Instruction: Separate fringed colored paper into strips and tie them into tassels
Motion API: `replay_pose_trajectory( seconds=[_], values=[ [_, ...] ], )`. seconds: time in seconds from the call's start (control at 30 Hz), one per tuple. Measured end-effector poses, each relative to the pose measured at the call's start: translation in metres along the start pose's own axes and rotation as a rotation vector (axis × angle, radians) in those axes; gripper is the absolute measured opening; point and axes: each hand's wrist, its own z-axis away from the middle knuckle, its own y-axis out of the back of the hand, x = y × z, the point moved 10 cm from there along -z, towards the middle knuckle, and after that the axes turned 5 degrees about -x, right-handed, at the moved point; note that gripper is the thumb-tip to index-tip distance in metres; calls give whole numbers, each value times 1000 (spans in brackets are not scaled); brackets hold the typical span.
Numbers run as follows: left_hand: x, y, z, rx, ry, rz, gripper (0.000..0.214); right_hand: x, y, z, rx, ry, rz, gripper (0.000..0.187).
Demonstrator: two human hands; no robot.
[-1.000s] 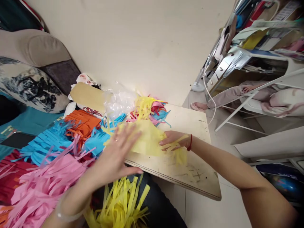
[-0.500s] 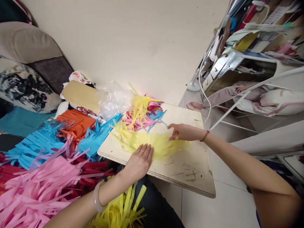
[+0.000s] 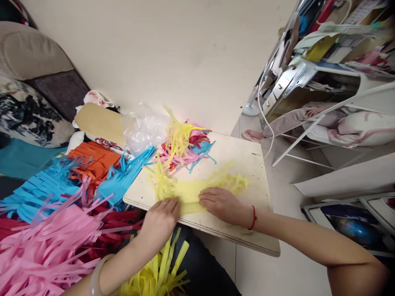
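A yellow fringed paper sheet (image 3: 188, 189) lies spread on a pale wooden board (image 3: 247, 164) across my lap. My left hand (image 3: 160, 218) rests on the sheet's near left edge, fingers curled down onto it. My right hand (image 3: 220, 203) presses flat on the near right part of the sheet, fingers stretched toward the left hand. A red string circles my right wrist and a pale bangle my left. Yellow fringe fans out from both ends of the sheet.
A mixed pile of yellow, pink, red and blue strips (image 3: 185, 144) sits at the board's far edge. Blue (image 3: 123, 176), orange (image 3: 92, 158) and pink fringed sheets (image 3: 46, 246) lie at left. More yellow fringe (image 3: 160, 271) hangs below. A clear plastic bag (image 3: 145, 129) and cluttered metal shelves (image 3: 324, 61) stand beyond.
My right hand came back from the sheet's far right edge to its near edge beside the left hand. The left hand slid slightly toward me. The sheet now lies flatter.
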Motion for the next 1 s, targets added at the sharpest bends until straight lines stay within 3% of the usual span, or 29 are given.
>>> replay_pose_trajectory(
  seconds=[0.07,0.17,0.27,0.37,0.47,0.63,0.67,0.73,0.8,0.83,0.9,1.0],
  values=[
    [-23,-1,1,-94,60,178,23,12,7,-3,-25,-37,-172,24],
    [-54,-12,-4,-242,193,483,27,42,8,-9,-58,-226,-372,26],
    [-70,-27,-15,-335,267,803,34,67,10,-16,-37,-409,-372,24],
    [-77,-40,-27,-386,299,1009,34,75,7,-23,-85,-474,-311,22],
    [-86,-41,-37,-390,324,872,29,71,4,-30,-142,-440,-265,24],
    [-95,-21,-41,-389,340,340,22,66,-2,-35,-186,-380,-249,29],
    [-94,-11,-41,-323,336,240,24,67,-3,-35,-191,-382,-248,30],
    [-78,18,-40,-72,259,82,23,68,-5,-34,-197,-389,-250,32],
    [-41,39,-33,182,43,18,19,69,-5,-34,-193,-398,-250,31],
    [-20,41,-27,254,-82,6,19,69,-4,-34,-188,-402,-246,30],
    [14,29,-20,255,-272,-19,26,69,-3,-34,-179,-403,-228,29],
    [32,-5,-21,122,-331,-70,47,69,-3,-36,-187,-399,-197,27]
  ],
)
